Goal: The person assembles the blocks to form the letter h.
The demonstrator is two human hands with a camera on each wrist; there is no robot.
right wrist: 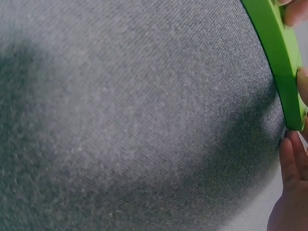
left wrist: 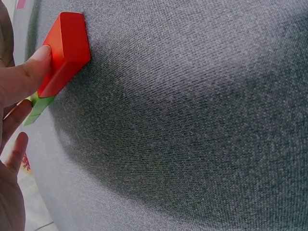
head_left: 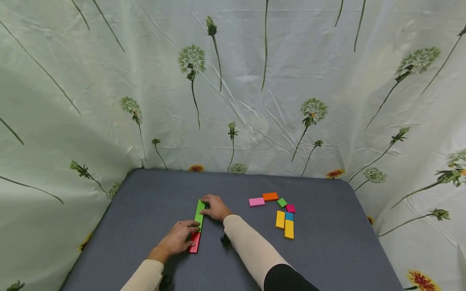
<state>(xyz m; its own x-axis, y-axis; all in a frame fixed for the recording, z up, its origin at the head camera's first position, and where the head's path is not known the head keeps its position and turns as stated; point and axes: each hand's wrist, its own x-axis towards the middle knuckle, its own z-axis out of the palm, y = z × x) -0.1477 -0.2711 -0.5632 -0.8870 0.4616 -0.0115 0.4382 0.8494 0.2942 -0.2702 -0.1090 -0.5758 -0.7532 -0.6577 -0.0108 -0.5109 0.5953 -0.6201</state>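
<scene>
Both hands (head_left: 196,224) on unmarked red block (head_left: 194,242), green blocks (head_left: 200,213)

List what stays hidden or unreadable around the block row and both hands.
- Head view: the flat red block is partly covered by the left hand, its grip unclear.
- Left wrist view: the green blocks are mostly behind the fingers and cut off by the frame's left edge.
- Right wrist view: the right hand is cut off by the frame edge.

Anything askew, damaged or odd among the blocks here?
Nothing stands out. The red block and two green blocks lie flat in one line under the left hand and right hand; the loose blocks look intact.
</scene>
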